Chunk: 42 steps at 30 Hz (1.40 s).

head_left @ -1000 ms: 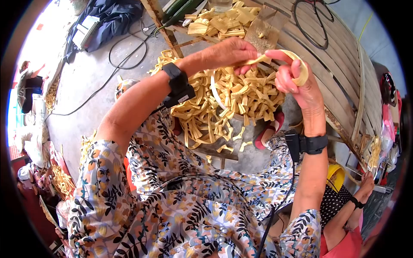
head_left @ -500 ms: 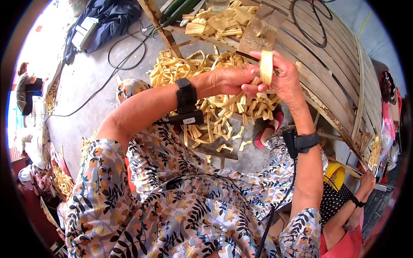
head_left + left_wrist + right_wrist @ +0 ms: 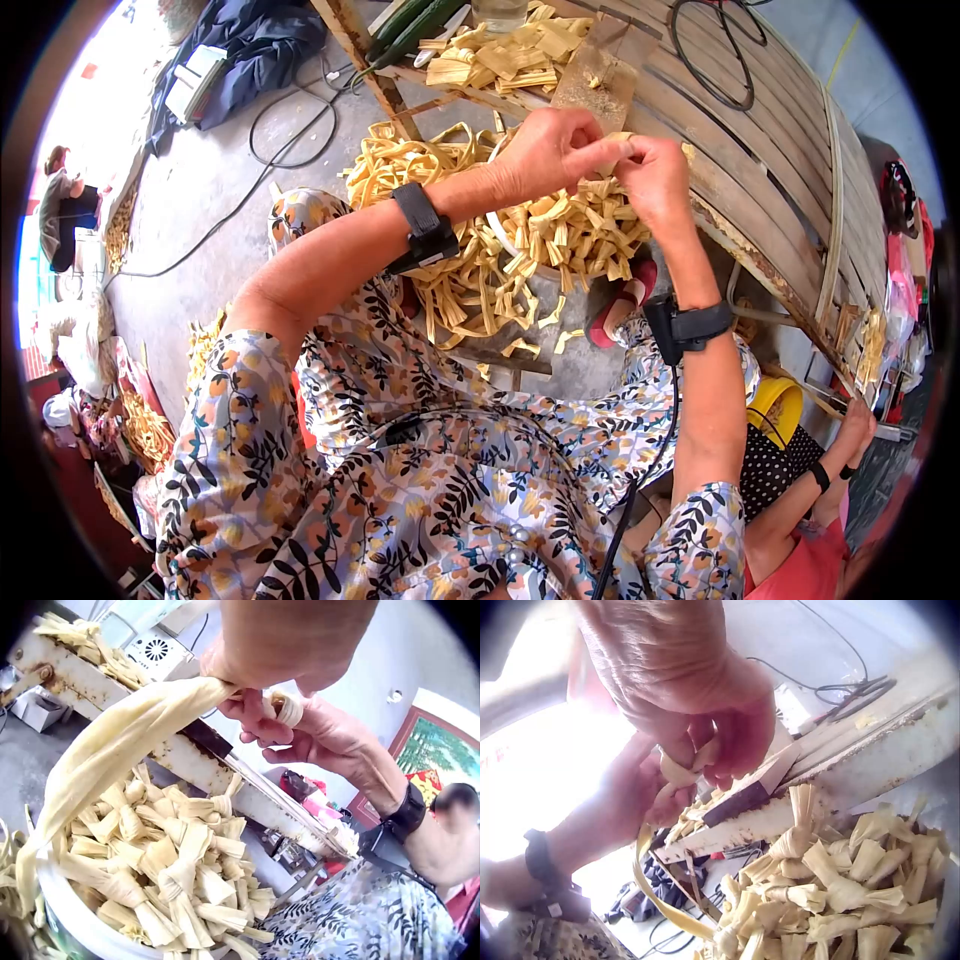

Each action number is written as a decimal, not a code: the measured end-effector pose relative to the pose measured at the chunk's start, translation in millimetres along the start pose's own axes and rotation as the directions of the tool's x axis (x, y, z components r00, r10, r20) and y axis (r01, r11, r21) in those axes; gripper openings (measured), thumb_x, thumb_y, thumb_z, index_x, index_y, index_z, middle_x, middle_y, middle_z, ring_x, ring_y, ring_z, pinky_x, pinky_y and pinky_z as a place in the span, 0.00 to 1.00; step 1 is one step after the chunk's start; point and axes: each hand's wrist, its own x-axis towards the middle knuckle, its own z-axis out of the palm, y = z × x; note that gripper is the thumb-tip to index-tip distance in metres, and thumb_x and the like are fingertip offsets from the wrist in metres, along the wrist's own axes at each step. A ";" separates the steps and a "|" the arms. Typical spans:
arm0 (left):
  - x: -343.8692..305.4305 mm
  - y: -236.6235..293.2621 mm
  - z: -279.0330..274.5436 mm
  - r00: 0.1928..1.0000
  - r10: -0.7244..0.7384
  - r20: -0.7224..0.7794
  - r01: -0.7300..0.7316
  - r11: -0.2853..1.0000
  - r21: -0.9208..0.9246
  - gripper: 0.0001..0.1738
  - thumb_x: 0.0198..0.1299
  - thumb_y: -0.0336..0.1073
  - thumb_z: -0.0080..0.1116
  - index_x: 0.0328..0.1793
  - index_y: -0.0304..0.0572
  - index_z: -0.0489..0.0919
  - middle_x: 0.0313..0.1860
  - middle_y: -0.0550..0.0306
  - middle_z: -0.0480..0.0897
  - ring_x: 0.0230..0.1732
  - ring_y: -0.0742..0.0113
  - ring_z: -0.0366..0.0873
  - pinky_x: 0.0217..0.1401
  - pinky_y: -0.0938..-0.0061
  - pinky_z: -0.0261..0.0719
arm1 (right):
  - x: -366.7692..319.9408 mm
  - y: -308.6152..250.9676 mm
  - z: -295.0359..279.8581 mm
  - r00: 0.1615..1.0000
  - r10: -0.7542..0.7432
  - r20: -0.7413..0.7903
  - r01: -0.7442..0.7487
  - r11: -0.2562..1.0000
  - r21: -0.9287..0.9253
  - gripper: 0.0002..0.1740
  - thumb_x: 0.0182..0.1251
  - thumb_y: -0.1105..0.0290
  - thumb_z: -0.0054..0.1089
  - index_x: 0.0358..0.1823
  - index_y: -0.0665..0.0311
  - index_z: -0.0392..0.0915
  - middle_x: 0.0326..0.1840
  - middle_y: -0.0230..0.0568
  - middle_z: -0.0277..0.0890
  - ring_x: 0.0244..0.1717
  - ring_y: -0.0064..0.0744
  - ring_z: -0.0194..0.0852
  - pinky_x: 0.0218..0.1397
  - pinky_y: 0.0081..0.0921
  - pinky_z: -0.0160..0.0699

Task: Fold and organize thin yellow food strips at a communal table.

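Note:
My left hand [image 3: 560, 150] and right hand [image 3: 655, 185] meet above a white-rimmed bucket [image 3: 71, 911]. Both pinch one pale yellow tofu-skin strip [image 3: 120, 746]. Its long end hangs from the left hand past the bucket's rim in the left wrist view. In the right wrist view a crossed loop of the strip sits between the fingers of both hands, and a tail droops below. The head view mostly hides the strip behind the hands. Knotted tofu-skin pieces [image 3: 847, 885] fill the bucket below, and loose long strips [image 3: 400, 165] lie beside it.
A slatted wooden table [image 3: 780, 180] with a rusty edge stands ahead, bearing a small board [image 3: 595, 85], flat yellow pieces [image 3: 510, 50], cucumbers [image 3: 415, 30] and a coiled cable [image 3: 735, 60]. Another person's arm [image 3: 800, 490] and a yellow container [image 3: 775, 405] are at the right.
The hands were apart with the strip curved round the right fingers, then came together with a loop standing up. Now the fingertips meet closely over the loop, with the left hand higher.

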 end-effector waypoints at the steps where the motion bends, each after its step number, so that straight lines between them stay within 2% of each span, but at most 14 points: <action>1: -0.2 2.0 0.5 1.000 0.005 -0.017 -0.002 0.989 0.146 0.18 0.59 0.44 0.51 0.39 0.31 0.72 0.26 0.56 0.78 0.20 0.76 0.74 0.20 0.82 0.72 | -2.5 -2.6 2.6 0.998 -0.020 -0.061 0.012 0.992 -0.129 0.05 0.53 0.74 0.56 0.30 0.65 0.80 0.17 0.32 0.75 0.18 0.27 0.70 0.27 0.23 0.69; 2: 6.2 -13.4 3.7 0.977 0.192 -0.096 -0.167 0.961 0.221 0.20 0.57 0.46 0.53 0.38 0.32 0.70 0.23 0.57 0.77 0.20 0.78 0.73 0.18 0.83 0.70 | -5.5 -7.6 3.0 0.997 -0.036 -0.063 0.033 0.998 -0.044 0.06 0.51 0.75 0.56 0.31 0.66 0.79 0.25 0.35 0.77 0.25 0.32 0.73 0.32 0.24 0.70; 5: 11.1 -13.6 4.8 0.993 -0.002 -0.119 -0.011 0.994 -0.106 0.18 0.58 0.46 0.52 0.39 0.35 0.69 0.20 0.61 0.74 0.18 0.80 0.69 0.18 0.86 0.67 | -1.5 -4.8 8.1 0.902 -0.327 -0.282 0.374 0.918 0.131 0.06 0.50 0.77 0.58 0.31 0.67 0.79 0.36 0.38 0.77 0.35 0.29 0.72 0.39 0.22 0.69; 6: 13.6 -13.1 5.0 0.994 -0.096 -0.046 0.070 0.918 -0.391 0.17 0.59 0.46 0.51 0.39 0.38 0.70 0.16 0.67 0.66 0.15 0.83 0.61 0.16 0.89 0.59 | -1.7 -6.3 0.8 0.902 -0.353 -0.250 0.394 0.908 0.141 0.07 0.50 0.78 0.58 0.32 0.68 0.80 0.45 0.38 0.74 0.42 0.26 0.69 0.45 0.19 0.67; 9: 9.6 -12.1 1.5 0.970 -0.204 0.131 0.237 0.682 -0.691 0.17 0.60 0.47 0.49 0.36 0.39 0.72 0.15 0.71 0.60 0.14 0.84 0.52 0.15 0.88 0.49 | 8.7 -9.1 -19.9 0.927 -0.105 -0.360 0.297 0.793 0.531 0.06 0.51 0.79 0.59 0.32 0.70 0.80 0.45 0.37 0.74 0.42 0.24 0.69 0.45 0.17 0.67; 14: 7.4 -8.4 -8.3 0.960 -0.101 0.260 0.229 0.817 -0.529 0.18 0.62 0.46 0.48 0.42 0.38 0.75 0.15 0.74 0.57 0.15 0.86 0.48 0.17 0.88 0.45 | 11.4 1.3 -36.3 0.929 0.244 -0.278 0.059 0.645 0.762 0.09 0.54 0.72 0.61 0.34 0.70 0.79 0.42 0.35 0.75 0.37 0.20 0.71 0.42 0.17 0.72; 17: 5.1 -19.0 -15.2 0.931 -0.090 0.353 0.290 0.770 -0.568 0.15 0.63 0.44 0.47 0.39 0.38 0.75 0.15 0.74 0.57 0.15 0.85 0.48 0.16 0.88 0.45 | 12.2 16.1 -41.1 0.980 0.196 0.026 -0.149 0.650 0.745 0.14 0.60 0.67 0.56 0.45 0.65 0.75 0.47 0.37 0.73 0.44 0.20 0.70 0.44 0.21 0.76; 21: 4.2 -18.5 -22.8 0.883 -0.085 0.462 0.395 0.665 -0.633 0.14 0.64 0.43 0.45 0.33 0.41 0.73 0.15 0.75 0.56 0.15 0.86 0.48 0.16 0.89 0.44 | 1.7 2.9 -30.4 0.964 0.143 0.224 -0.263 0.626 0.734 0.21 0.56 0.61 0.61 0.46 0.67 0.73 0.38 0.36 0.75 0.34 0.17 0.72 0.36 0.15 0.78; 25: 4.8 -16.9 -20.9 0.868 -0.067 0.492 0.403 0.673 -0.620 0.14 0.64 0.43 0.44 0.31 0.42 0.72 0.15 0.75 0.55 0.15 0.86 0.48 0.15 0.89 0.43 | 5.7 1.5 -8.3 0.932 -0.011 0.362 -0.295 0.557 0.776 0.17 0.54 0.67 0.63 0.43 0.67 0.74 0.27 0.32 0.75 0.23 0.11 0.65 0.20 0.06 0.62; 26: 5.1 -16.1 -20.2 0.866 -0.055 0.498 0.400 0.674 -0.621 0.14 0.64 0.43 0.44 0.31 0.42 0.72 0.15 0.75 0.55 0.15 0.86 0.47 0.15 0.89 0.43 | 4.0 -1.7 -1.2 0.960 0.035 0.277 -0.254 0.525 0.812 0.13 0.53 0.70 0.63 0.39 0.67 0.75 0.24 0.30 0.73 0.19 0.09 0.59 0.17 0.07 0.52; 29: 6.7 -14.8 -22.0 0.879 -0.096 0.466 0.390 0.707 -0.590 0.14 0.64 0.43 0.44 0.31 0.42 0.72 0.15 0.75 0.55 0.15 0.86 0.47 0.15 0.89 0.43 | 3.0 -0.8 -1.2 0.985 0.131 0.114 -0.167 0.524 0.835 0.09 0.53 0.73 0.61 0.35 0.67 0.76 0.22 0.28 0.71 0.17 0.09 0.55 0.16 0.07 0.50; 35: 20.2 -20.8 -30.9 0.887 -0.062 0.457 0.351 0.733 -0.583 0.14 0.63 0.42 0.47 0.31 0.40 0.73 0.15 0.74 0.57 0.15 0.85 0.50 0.16 0.87 0.47 | 13.5 -3.8 -10.6 0.967 0.243 0.071 -0.173 0.432 0.885 0.08 0.50 0.74 0.63 0.30 0.68 0.75 0.19 0.25 0.64 0.14 0.09 0.50 0.15 0.08 0.46; 39: 37.5 -22.6 -46.9 0.974 -0.017 0.226 0.081 0.956 -0.281 0.14 0.62 0.41 0.48 0.32 0.39 0.76 0.15 0.73 0.61 0.16 0.83 0.54 0.18 0.86 0.52 | 37.4 1.6 -24.2 0.961 0.275 0.034 -0.147 0.405 0.902 0.06 0.51 0.74 0.63 0.28 0.66 0.74 0.18 0.25 0.63 0.14 0.08 0.50 0.14 0.07 0.48; 42: 55.0 -19.7 -65.6 0.997 0.067 0.044 -0.071 0.993 0.093 0.15 0.61 0.42 0.50 0.31 0.39 0.78 0.16 0.72 0.63 0.19 0.83 0.56 0.20 0.86 0.53 | 50.0 -1.9 -24.5 0.955 0.297 -0.017 -0.103 0.385 0.917 0.05 0.51 0.74 0.62 0.27 0.65 0.74 0.19 0.26 0.63 0.15 0.09 0.52 0.14 0.07 0.48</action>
